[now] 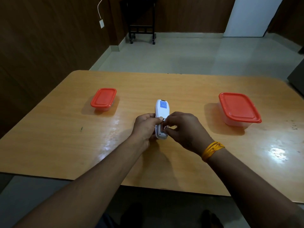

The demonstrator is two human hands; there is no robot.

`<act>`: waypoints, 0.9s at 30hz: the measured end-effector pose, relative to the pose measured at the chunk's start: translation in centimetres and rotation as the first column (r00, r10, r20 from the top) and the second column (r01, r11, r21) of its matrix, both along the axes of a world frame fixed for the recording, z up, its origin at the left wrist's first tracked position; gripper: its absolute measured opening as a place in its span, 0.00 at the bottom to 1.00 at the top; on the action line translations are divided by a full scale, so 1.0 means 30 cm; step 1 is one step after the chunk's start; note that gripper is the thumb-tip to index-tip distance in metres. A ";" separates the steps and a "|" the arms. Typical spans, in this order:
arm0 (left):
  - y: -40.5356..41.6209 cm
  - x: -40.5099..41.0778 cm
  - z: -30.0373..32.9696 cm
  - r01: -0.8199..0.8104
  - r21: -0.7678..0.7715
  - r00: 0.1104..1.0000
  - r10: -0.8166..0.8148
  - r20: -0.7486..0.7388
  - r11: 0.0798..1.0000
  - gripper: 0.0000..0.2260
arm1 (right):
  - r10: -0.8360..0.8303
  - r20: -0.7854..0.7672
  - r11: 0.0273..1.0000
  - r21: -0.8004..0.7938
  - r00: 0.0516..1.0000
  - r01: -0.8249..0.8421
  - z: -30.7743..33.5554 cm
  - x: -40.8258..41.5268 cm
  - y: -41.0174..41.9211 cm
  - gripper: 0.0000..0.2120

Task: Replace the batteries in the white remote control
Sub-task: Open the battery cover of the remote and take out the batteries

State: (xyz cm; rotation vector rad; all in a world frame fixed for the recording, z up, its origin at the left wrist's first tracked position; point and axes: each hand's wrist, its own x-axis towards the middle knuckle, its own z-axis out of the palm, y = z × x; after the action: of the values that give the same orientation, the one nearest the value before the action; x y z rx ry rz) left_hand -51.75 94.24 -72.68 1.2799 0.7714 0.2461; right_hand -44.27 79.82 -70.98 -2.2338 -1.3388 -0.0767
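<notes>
**Remote held back-up over the table**

Head view: the left hand (144, 127) grips the white plastic remote control (161, 112), back up. The right hand (184, 129) pinches at its open battery bay (162, 127). Two red-lidded clear tubs, small (103, 99) and large (239, 109), flank them on the wooden table (65, 137).

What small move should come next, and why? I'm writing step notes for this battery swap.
Probably lift the battery out with the right hand. The left hand holds the white remote control back side up, its battery compartment is open, and the right fingers are curled at it. Both red-lidded containers are closed, so one may need opening afterwards.
</notes>
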 end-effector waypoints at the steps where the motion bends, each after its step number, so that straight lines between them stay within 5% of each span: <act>1: 0.001 -0.001 -0.003 0.001 0.005 1.000 -0.001 -0.004 1.000 0.12 | 0.021 0.018 1.000 -0.023 1.000 -0.021 0.004 0.000 -0.001 0.07; 9: -0.001 0.005 -0.012 0.027 0.061 0.998 -0.023 -0.061 0.998 0.14 | 0.097 0.128 0.979 -0.190 0.987 -0.071 0.017 0.002 -0.007 0.11; 20: 0.012 0.012 0.013 0.009 0.020 0.997 -0.007 -0.075 1.000 0.11 | 0.092 0.175 0.991 0.080 0.980 -0.107 0.020 -0.021 -0.019 0.07; 27: 0.026 0.007 0.006 -0.054 -0.065 0.998 0.052 -0.036 0.996 0.08 | 0.144 0.130 0.985 0.076 0.981 -0.155 -0.006 -0.031 0.011 0.06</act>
State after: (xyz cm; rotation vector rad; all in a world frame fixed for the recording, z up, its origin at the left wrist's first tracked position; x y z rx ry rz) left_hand -51.55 95.01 -72.50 1.2047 0.8369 0.2402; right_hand -45.21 80.15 -71.15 -2.0794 -1.5357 -0.2188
